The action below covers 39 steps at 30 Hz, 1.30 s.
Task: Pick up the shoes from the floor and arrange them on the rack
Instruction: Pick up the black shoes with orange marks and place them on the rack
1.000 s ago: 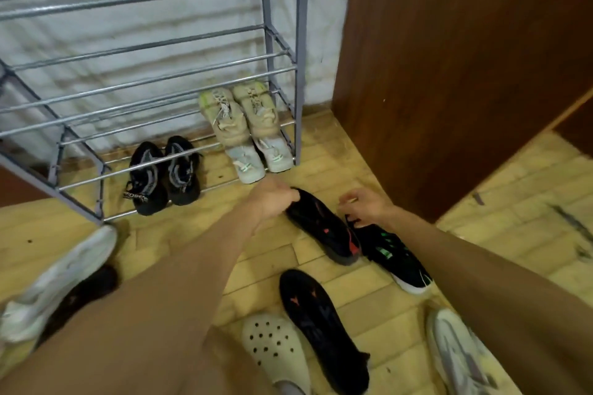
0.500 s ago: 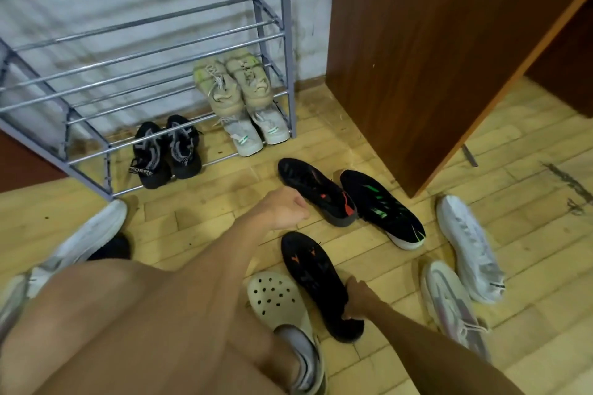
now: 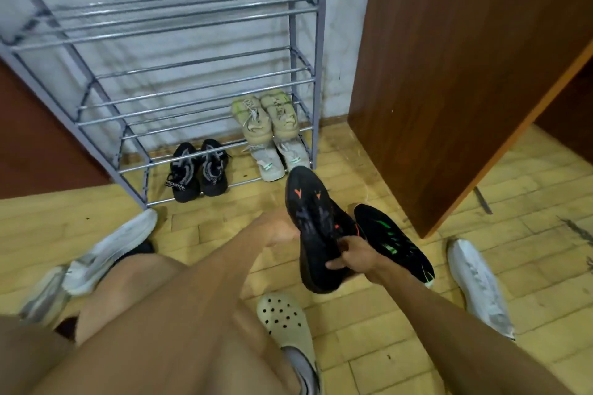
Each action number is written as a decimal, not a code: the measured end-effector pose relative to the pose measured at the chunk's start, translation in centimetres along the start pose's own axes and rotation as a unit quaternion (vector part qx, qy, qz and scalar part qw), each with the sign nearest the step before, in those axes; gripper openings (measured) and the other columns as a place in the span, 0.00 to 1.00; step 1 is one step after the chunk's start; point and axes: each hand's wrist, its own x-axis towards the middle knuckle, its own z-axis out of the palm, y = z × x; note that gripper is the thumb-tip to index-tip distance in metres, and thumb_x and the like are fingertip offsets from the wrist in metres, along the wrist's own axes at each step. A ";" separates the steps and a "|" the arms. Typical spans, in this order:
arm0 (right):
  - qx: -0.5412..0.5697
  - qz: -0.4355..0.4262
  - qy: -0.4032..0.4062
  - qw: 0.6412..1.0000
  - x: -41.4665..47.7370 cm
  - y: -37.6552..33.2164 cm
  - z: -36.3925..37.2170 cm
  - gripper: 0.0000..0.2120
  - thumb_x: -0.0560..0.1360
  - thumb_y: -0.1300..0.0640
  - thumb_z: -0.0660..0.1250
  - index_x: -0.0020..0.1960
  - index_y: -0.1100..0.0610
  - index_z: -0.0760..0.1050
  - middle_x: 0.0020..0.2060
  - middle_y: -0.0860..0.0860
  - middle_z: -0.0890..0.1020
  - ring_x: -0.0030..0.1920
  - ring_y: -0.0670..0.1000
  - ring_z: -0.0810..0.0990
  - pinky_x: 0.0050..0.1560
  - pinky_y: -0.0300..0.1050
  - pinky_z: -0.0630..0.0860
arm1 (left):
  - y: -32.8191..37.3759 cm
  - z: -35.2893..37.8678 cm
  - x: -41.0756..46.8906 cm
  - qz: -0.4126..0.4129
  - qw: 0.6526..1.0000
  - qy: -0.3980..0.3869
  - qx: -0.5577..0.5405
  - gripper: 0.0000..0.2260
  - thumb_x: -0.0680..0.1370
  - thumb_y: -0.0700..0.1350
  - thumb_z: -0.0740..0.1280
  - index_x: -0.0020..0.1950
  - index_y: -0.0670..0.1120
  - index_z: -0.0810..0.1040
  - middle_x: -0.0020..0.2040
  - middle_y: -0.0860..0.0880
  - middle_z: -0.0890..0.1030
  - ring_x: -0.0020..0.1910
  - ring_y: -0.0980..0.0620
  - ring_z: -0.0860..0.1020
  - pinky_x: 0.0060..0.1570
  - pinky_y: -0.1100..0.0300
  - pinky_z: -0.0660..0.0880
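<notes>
My right hand point(image 3: 354, 256) grips a black shoe with orange marks point(image 3: 313, 221) by its heel end and holds it off the floor, toe toward the rack. My left hand point(image 3: 278, 230) is blurred just left of that shoe; its grip is unclear. A black shoe with green stripes point(image 3: 396, 242) lies on the floor right of the held shoe. The grey metal rack point(image 3: 192, 86) stands against the wall. Its low tiers carry a pair of black sandals point(image 3: 199, 170) and beige sneakers point(image 3: 268, 123) over a pale pair point(image 3: 272, 162).
A white sneaker point(image 3: 479, 285) lies on the floor at the right. Another white sneaker point(image 3: 110, 252) and a grey shoe point(image 3: 41, 297) lie at the left. A beige clog point(image 3: 285, 321) is on my foot. A brown wooden door point(image 3: 449, 74) stands right of the rack.
My right hand has closed on the black shoe with orange marks and raised it from the floor toward the rack. My head has tilted up, so more of the rack shows.
</notes>
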 end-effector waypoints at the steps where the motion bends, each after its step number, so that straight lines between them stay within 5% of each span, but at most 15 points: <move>1: 0.015 -0.025 0.000 1.000 -0.2 -2.4 -0.2 0.24 0.69 0.66 0.74 0.64 0.62 0.72 0.57 0.57 0.80 0.55 0.57 0.80 0.49 0.53 0.82 | -0.1 -0.9 -0.4 -0.014 0.999 0.017 -0.030 0.16 0.79 0.48 0.62 0.65 0.43 0.71 0.61 0.43 0.74 0.53 0.45 0.75 0.46 0.56 0.74; 4: 0.039 -0.101 -0.009 0.994 -1.8 -9.8 0.0 0.21 0.69 0.65 0.74 0.61 0.57 0.75 0.57 0.54 0.81 0.53 0.56 0.82 0.47 0.54 0.83 | -0.6 -3.9 -1.9 -0.017 0.987 0.062 -0.149 0.27 0.75 0.53 0.68 0.69 0.41 0.68 0.67 0.42 0.74 0.60 0.41 0.77 0.54 0.48 0.77; 6: 0.041 -0.161 -0.001 0.986 -3.4 -14.7 0.9 0.16 0.69 0.67 0.73 0.54 0.55 0.76 0.53 0.52 0.82 0.51 0.54 0.82 0.48 0.56 0.83 | -1.0 -6.1 -3.4 0.023 0.967 0.134 -0.217 0.24 0.73 0.50 0.71 0.67 0.42 0.72 0.65 0.44 0.77 0.59 0.41 0.78 0.51 0.48 0.79; 10: 0.002 -0.236 -0.002 0.972 -6.0 -23.5 4.2 0.21 0.69 0.68 0.74 0.59 0.58 0.73 0.55 0.54 0.80 0.54 0.56 0.80 0.42 0.51 0.81 | -4.0 -11.2 -7.1 0.053 0.917 0.285 -0.274 0.18 0.73 0.44 0.73 0.60 0.42 0.75 0.55 0.43 0.80 0.50 0.41 0.81 0.38 0.50 0.81; 16: -0.100 -0.251 -0.096 0.958 -8.1 -31.7 13.3 0.18 0.74 0.65 0.68 0.62 0.52 0.75 0.51 0.51 0.83 0.48 0.49 0.82 0.43 0.45 0.80 | -13.8 -15.9 -12.2 0.043 0.830 0.286 -0.476 0.14 0.75 0.35 0.68 0.60 0.39 0.75 0.57 0.39 0.81 0.49 0.38 0.81 0.41 0.45 0.81; 19: -0.162 -0.236 -0.126 0.950 -7.7 -32.8 19.3 0.14 0.73 0.65 0.69 0.57 0.56 0.78 0.46 0.54 0.84 0.45 0.52 0.83 0.48 0.50 0.82 | -19.6 -15.6 -13.9 0.025 0.817 0.283 -0.501 0.15 0.76 0.33 0.64 0.62 0.36 0.73 0.53 0.39 0.80 0.45 0.40 0.81 0.41 0.45 0.82; 22: -0.218 -0.217 -0.137 0.942 -7.0 -31.7 25.0 0.18 0.70 0.63 0.74 0.58 0.62 0.78 0.41 0.55 0.83 0.40 0.55 0.83 0.36 0.47 0.83 | -24.9 -13.9 -14.6 0.004 0.815 0.264 -0.516 0.14 0.76 0.32 0.61 0.61 0.37 0.73 0.49 0.41 0.79 0.48 0.38 0.79 0.48 0.42 0.80; 24: -0.242 -0.209 -0.142 0.937 -6.5 -30.6 28.3 0.18 0.69 0.63 0.74 0.58 0.63 0.78 0.43 0.55 0.83 0.44 0.55 0.82 0.31 0.44 0.80 | -27.9 -12.4 -14.3 -0.015 0.804 0.252 -0.539 0.14 0.77 0.31 0.60 0.61 0.39 0.73 0.51 0.42 0.79 0.50 0.39 0.79 0.48 0.44 0.80; 28: -0.276 -0.174 -0.127 0.937 -4.4 -28.6 33.2 0.17 0.70 0.62 0.74 0.58 0.64 0.78 0.53 0.56 0.82 0.55 0.57 0.81 0.45 0.51 0.82 | -32.9 -9.5 -12.4 -0.055 0.775 0.220 -0.590 0.17 0.78 0.36 0.61 0.67 0.42 0.72 0.58 0.44 0.78 0.53 0.43 0.79 0.53 0.47 0.79; 33: -0.322 -0.126 -0.109 0.932 0.8 -25.3 35.2 0.16 0.68 0.63 0.75 0.55 0.63 0.80 0.50 0.56 0.83 0.48 0.56 0.82 0.47 0.52 0.83 | -38.1 -5.5 -9.4 -0.130 0.795 0.168 -0.568 0.22 0.74 0.58 0.68 0.64 0.49 0.74 0.60 0.49 0.78 0.58 0.48 0.77 0.57 0.53 0.74; 37: -0.393 -0.127 -0.073 0.908 5.2 -23.7 33.8 0.16 0.65 0.58 0.76 0.52 0.60 0.81 0.49 0.57 0.84 0.47 0.57 0.83 0.46 0.54 0.83 | -41.6 -3.6 -5.8 -0.242 0.829 0.178 -0.472 0.08 0.79 0.49 0.64 0.44 0.46 0.74 0.44 0.47 0.75 0.42 0.50 0.75 0.47 0.57 0.69; 39: -0.408 -0.123 -0.068 0.902 6.8 -23.7 32.9 0.15 0.66 0.58 0.76 0.51 0.60 0.81 0.47 0.57 0.84 0.46 0.58 0.83 0.45 0.52 0.83 | -43.3 -2.8 -3.7 -0.272 0.860 0.171 -0.395 0.06 0.79 0.45 0.64 0.47 0.43 0.75 0.48 0.44 0.77 0.44 0.49 0.74 0.49 0.56 0.70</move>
